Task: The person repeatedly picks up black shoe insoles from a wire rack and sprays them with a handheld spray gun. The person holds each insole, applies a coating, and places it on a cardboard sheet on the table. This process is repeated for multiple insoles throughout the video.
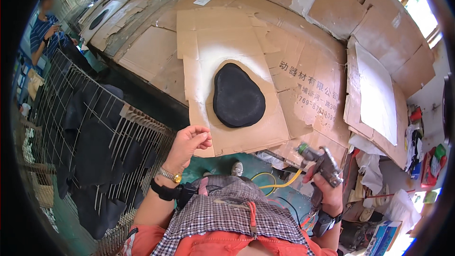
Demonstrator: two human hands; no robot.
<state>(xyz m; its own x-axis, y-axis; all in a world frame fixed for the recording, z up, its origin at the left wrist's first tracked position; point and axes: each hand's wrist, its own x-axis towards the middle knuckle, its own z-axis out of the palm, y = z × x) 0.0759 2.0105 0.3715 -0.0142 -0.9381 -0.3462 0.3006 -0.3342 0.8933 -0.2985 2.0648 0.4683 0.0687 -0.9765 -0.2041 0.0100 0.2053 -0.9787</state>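
At the upper left of the frame another person in a striped shirt [41, 33] stands beyond the work area, hands raised to the chest, apart from the worker's own. Below, filling the left side, a wire drying rack [90, 128] holds dark flat pieces slotted upright between its rods, apparently so that their faces touch nothing. Right of the rack, in the lower middle, the left hand [189, 142] is lifted with its fingers curled loosely inward, thumb near the fingertips, holding nothing that can be made out; it hovers at the near corner of a cardboard sheet [246, 132]. At the centre of the frame, a black pear-shaped piece [238, 96] lies flat on that sheet, well clear of both hands. A pale haze of overspray rings it on the cardboard, which seems laid there to shield the table [156, 47]; more cardboard covers the table and the wall behind it. In the lower right, the right hand [327, 185] is wrapped firmly around the grip of a metal spray gun [322, 161], its nozzle angled up and left toward the piece, a yellow hose [279, 182] trailing down from it.
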